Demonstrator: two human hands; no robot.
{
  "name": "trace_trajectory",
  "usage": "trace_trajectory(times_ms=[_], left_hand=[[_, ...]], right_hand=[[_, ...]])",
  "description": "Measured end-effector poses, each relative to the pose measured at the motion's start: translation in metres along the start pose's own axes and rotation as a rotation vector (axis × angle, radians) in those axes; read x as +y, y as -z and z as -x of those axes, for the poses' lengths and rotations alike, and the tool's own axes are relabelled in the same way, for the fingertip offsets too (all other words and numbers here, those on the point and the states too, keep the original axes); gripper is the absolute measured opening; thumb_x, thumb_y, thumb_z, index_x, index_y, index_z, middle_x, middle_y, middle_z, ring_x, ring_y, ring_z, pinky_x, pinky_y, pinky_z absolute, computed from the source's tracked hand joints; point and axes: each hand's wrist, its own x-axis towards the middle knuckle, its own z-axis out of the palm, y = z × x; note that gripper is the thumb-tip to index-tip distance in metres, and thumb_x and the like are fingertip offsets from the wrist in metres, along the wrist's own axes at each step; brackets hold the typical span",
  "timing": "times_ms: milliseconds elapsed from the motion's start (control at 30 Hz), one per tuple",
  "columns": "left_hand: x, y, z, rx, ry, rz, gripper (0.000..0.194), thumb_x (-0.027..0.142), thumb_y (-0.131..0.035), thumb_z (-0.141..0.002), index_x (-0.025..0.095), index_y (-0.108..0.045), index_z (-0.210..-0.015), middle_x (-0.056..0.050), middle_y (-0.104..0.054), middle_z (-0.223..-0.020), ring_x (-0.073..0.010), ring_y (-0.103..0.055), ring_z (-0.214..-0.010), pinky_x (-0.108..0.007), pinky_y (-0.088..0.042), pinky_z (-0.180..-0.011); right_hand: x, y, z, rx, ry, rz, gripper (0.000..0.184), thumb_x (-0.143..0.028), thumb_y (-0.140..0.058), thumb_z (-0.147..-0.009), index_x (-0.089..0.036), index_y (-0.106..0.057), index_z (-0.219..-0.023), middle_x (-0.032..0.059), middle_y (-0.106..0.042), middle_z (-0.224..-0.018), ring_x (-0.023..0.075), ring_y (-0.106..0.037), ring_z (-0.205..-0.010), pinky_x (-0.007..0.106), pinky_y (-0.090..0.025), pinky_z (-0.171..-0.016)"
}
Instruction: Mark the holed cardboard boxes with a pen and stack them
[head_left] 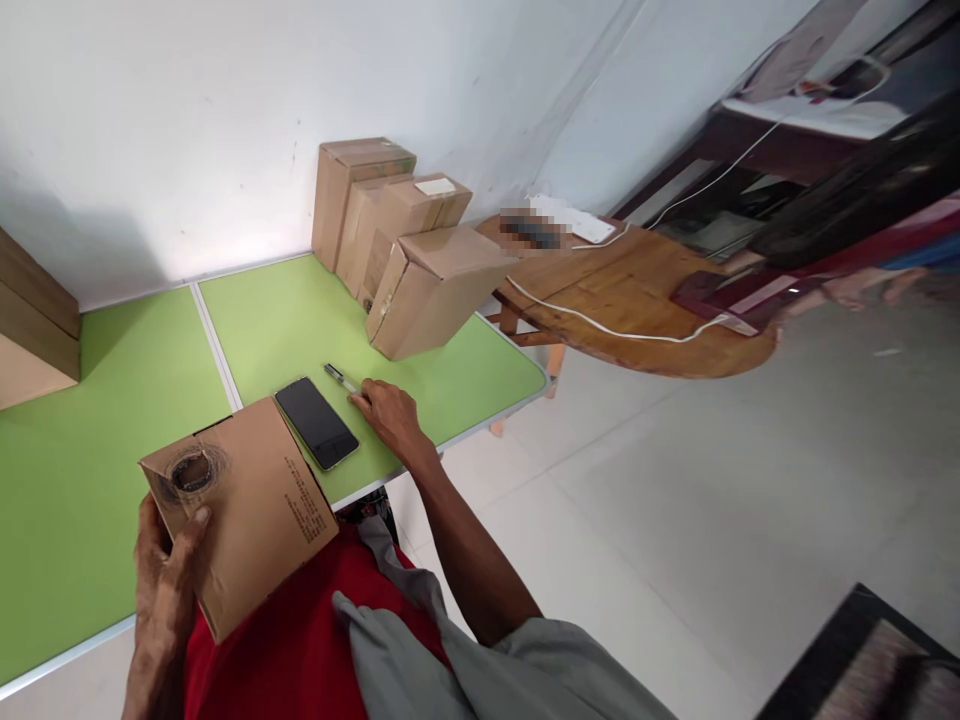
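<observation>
My left hand [166, 555] grips the near left side of a cardboard box [251, 510], thumb on top and fingers at its side. The box has a dark-ringed hole near one corner and small printed text along the right. It sits tilted at the table's front edge, close to my body. My right hand [386, 415] is over the green table [465, 390], fingers closed on one end of a pen [340, 377]. Between the box and that hand lies a black smartphone [316, 422], screen up.
Several cardboard boxes [442, 290] stand upright against the wall at the back. Another carton [37, 320] is at the far left. To the right, a wooden table [630, 300] holds a white cable [600, 325]. Part of another person's hand [851, 290] shows at the right.
</observation>
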Motion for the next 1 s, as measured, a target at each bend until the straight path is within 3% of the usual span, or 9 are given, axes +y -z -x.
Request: trace_trajectory(times_ms=[233,433,533,600,700,767,867,1000], left_hand=[[0.000,-0.002,-0.001,0.000,-0.002,0.003,0.088,0.071,-0.092,-0.076,0.025,-0.066,-0.146,-0.011,-0.075,-0.138,-0.0338,-0.071,-0.121,-0.039,-0.059,-0.091],[0.003,-0.002,0.004,0.007,0.005,0.005,0.084,0.072,-0.092,-0.076,0.024,-0.068,-0.140,-0.010,-0.076,-0.130,-0.0310,-0.071,-0.113,-0.036,-0.058,-0.083],[0.001,-0.003,0.003,-0.019,0.027,0.066,0.083,0.070,-0.093,-0.075,0.024,-0.068,-0.139,-0.010,-0.076,-0.131,-0.0305,-0.073,-0.110,-0.036,-0.060,-0.081],[-0.001,-0.003,0.000,-0.024,0.035,0.085,0.085,0.070,-0.094,-0.072,0.023,-0.069,-0.138,-0.011,-0.076,-0.133,-0.0324,-0.074,-0.112,-0.036,-0.062,-0.082],[-0.004,0.000,-0.003,-0.026,0.026,0.084,0.088,0.071,-0.094,-0.069,0.023,-0.070,-0.139,-0.010,-0.076,-0.134,-0.0345,-0.074,-0.117,-0.038,-0.063,-0.086],[-0.005,0.004,-0.004,-0.023,0.011,0.083,0.086,0.072,-0.094,-0.070,0.024,-0.071,-0.138,-0.010,-0.077,-0.131,-0.0338,-0.074,-0.114,-0.038,-0.064,-0.085],[-0.007,0.011,-0.004,-0.006,0.014,0.118,0.086,0.071,-0.095,-0.070,0.025,-0.071,-0.139,-0.010,-0.078,-0.130,-0.0343,-0.076,-0.110,-0.041,-0.067,-0.085],[-0.012,0.016,-0.005,-0.019,0.010,0.159,0.083,0.068,-0.096,-0.072,0.025,-0.071,-0.139,-0.009,-0.079,-0.134,-0.0347,-0.077,-0.113,-0.039,-0.068,-0.084]], right_hand=[[0.004,-0.002,0.006,0.008,0.020,-0.039,0.017,-0.033,-0.064,-0.116,-0.019,-0.073,-0.113,0.0156,-0.079,-0.128,0.0286,-0.073,-0.112,0.033,-0.042,-0.085],[0.000,0.007,0.025,0.126,0.073,-0.178,0.010,-0.026,-0.062,-0.112,-0.019,-0.069,-0.112,0.0169,-0.077,-0.128,0.0276,-0.072,-0.113,0.034,-0.048,-0.094],[-0.011,0.008,0.047,0.146,0.171,-0.413,0.020,-0.038,-0.059,-0.113,-0.021,-0.068,-0.107,0.0108,-0.077,-0.114,0.0235,-0.072,-0.103,0.032,-0.052,-0.092],[-0.022,0.005,0.062,0.044,0.266,-0.747,0.030,-0.052,-0.065,-0.109,-0.023,-0.067,-0.108,0.0072,-0.077,-0.107,0.0232,-0.072,-0.099,0.033,-0.055,-0.087],[-0.037,-0.004,0.079,-0.229,0.352,-1.114,0.052,-0.070,-0.075,-0.097,-0.023,-0.068,-0.120,0.0076,-0.076,-0.116,0.0257,-0.073,-0.110,0.036,-0.057,-0.092],[-0.044,-0.009,0.084,-0.347,0.339,-1.183,0.065,-0.075,-0.080,-0.091,-0.022,-0.066,-0.127,0.0104,-0.074,-0.126,0.0278,-0.072,-0.120,0.040,-0.057,-0.099],[-0.049,-0.012,0.085,-0.416,0.260,-1.228,0.078,-0.078,-0.087,-0.084,-0.022,-0.063,-0.133,0.0132,-0.073,-0.132,0.0309,-0.071,-0.127,0.044,-0.056,-0.106],[-0.054,-0.011,0.090,-0.508,0.281,-1.243,0.072,-0.070,-0.089,-0.086,-0.022,-0.065,-0.133,0.0139,-0.075,-0.137,0.0329,-0.069,-0.134,0.046,-0.052,-0.112]])
